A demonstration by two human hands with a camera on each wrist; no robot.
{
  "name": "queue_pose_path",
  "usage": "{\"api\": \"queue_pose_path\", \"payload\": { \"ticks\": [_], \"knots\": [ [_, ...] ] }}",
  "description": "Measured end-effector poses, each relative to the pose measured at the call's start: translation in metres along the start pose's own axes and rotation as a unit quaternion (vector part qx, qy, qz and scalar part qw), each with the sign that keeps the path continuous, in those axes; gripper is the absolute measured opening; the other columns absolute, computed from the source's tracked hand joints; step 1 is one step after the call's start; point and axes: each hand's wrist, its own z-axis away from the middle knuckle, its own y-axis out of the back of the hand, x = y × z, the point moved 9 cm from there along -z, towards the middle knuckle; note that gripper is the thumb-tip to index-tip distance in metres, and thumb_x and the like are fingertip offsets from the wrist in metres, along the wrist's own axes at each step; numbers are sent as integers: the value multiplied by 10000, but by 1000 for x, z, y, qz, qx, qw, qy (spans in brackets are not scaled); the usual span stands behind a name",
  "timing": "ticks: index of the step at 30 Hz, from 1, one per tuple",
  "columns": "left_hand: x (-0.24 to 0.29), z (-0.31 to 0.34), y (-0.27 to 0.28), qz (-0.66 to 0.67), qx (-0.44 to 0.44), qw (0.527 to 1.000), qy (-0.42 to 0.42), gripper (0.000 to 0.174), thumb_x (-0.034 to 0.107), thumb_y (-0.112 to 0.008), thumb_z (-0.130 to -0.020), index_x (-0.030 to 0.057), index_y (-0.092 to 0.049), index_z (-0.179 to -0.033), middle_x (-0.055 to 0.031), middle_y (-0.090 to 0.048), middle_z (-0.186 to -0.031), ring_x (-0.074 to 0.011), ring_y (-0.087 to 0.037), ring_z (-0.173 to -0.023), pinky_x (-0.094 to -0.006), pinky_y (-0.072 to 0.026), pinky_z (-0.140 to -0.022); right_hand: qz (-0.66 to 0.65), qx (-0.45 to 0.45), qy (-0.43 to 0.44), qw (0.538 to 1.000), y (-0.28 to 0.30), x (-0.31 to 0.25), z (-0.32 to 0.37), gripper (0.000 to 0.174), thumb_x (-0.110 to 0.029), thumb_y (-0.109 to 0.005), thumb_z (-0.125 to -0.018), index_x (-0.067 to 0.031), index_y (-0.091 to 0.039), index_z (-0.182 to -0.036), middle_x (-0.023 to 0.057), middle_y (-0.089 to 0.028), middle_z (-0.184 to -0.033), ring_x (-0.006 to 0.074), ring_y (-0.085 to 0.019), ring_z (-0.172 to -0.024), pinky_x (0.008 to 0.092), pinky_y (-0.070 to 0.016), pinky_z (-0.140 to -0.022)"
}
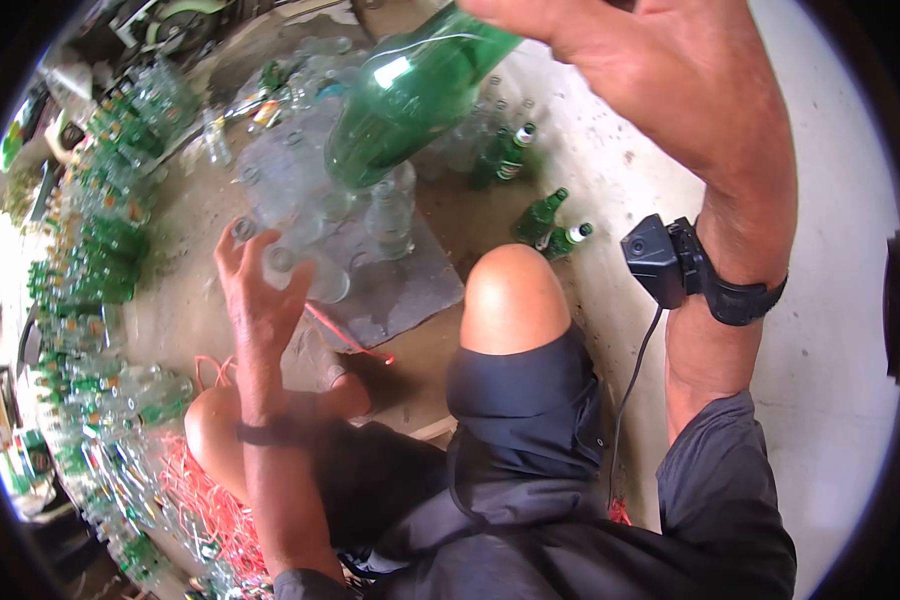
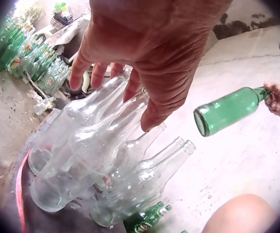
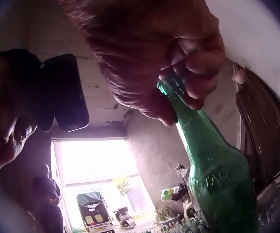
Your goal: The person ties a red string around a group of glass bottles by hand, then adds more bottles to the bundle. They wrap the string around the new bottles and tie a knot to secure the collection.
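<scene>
Raised letters [image 3: 209, 179], partly legible as "TA", mark the green bottle [image 3: 222, 194].

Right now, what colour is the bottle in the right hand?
Translucent green; the bottle shows best in the left wrist view.

From my remote seat I'm seeing tangled red strips [image 1: 210, 490] lying heaped, a vehicle [image 3: 95, 216] standing outside the bright doorway [image 3: 93, 155], and greenery [image 3: 123, 185] showing near it.
</scene>
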Motion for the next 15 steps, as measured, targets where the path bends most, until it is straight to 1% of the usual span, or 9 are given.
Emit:
{"api": "queue_pose_path", "payload": {
  "ticks": [2, 4, 6, 7, 8, 10, 11, 13, 15],
  "knots": [
    [-1, 0, 2, -23, 7, 1000, 4, 516, 181, -867, -736, 95, -686, -1212, -237, -432, -1514, -402, -593, -1251, -483, -504, -1033, -103, 33, -111, 988, 19, 31, 16, 214, -127, -767, -911, 11, -668, -780, -28, -555, -585, 36, -452, -528, 257, -317, -465],
    [2, 0, 0, -28, 1, 1000, -10, 515, 173, -861, -745, 98, -680, -1222, -233, -416, -1519, -396, -583, -1269, -481, -488, -1051, -82, 39, -68, 994, 39, 35, 38, 212, -182, -762, -934, 0, -697, -847, -39, -563, -624, 50, -459, -545, 264, -338, -474],
    [-3, 0, -2, -11, -28, 999, 33, 516, 180, -849, -776, 106, -679, -1258, -210, -377, -1547, -393, -463, -1416, -490, -421, -1143, 86, 101, -178, 975, 62, 47, 66, 169, -214, -763, -919, -57, -707, -888, -23, -565, -662, 55, -478, -564, 250, -340, -496],
    [-1, -1, -1, -24, -14, 1000, 2, 520, 162, -852, -761, 92, -669, -1243, -229, -376, -1534, -402, -567, -1295, -482, -470, -1071, 97, 64, -162, 980, 66, 55, 76, 149, -219, -738, -969, -78, -715, -925, -69, -575, -699, 9, -453, -582, 205, -310, -500],
    [-2, 0, -2, -25, -14, 1000, -1, 520, 162, -852, -761, 92, -669, -1243, -229, -376, -1534, -402, -567, -1295, -482, -470, -1071, 97, 67, -163, 979, 71, 62, 87, 149, -219, -738, -969, -78, -715, -925, -69, -575, -699, 9, -453, -582, 205, -310, -500],
    [-2, 0, -2, -19, -17, 1000, 8, 515, 166, -849, -769, 93, -668, -1245, -227, -370, -1539, -402, -560, -1308, -486, -468, -1072, 91, 30, -231, 968, 72, 85, 111, 210, -182, -761, -889, -5, -666, -828, 73, -631, -644, 138, -615, -598, 326, -482, -568],
    [-1, 0, -2, -20, -17, 1000, 6, 515, 166, -849, -769, 93, -668, -1245, -227, -370, -1539, -402, -560, -1308, -486, -468, -1072, 91, 33, -231, 968, 71, 93, 123, 210, -182, -761, -889, -5, -666, -828, 73, -631, -644, 138, -615, -598, 326, -482, -568],
    [-2, 0, -3, -17, -18, 1000, 11, 507, 162, -846, -775, 96, -670, -1246, -225, -359, -1549, -406, -546, -1327, -489, -461, -1080, 116, 19, -275, 954, 64, 121, 156, 208, -147, -783, -909, -13, -645, -827, -3, -547, -624, 43, -479, -601, 253, -381, -536],
    [-1, 0, -3, -22, -22, 999, 14, 509, 155, -846, -774, 98, -670, -1247, -224, -356, -1551, -409, -535, -1338, -493, -456, -1088, 148, -2, -318, 936, 57, 147, 187, 208, -154, -781, -893, -15, -642, -824, 37, -560, -605, 90, -517, -571, 292, -413, -533]
  ]
}}
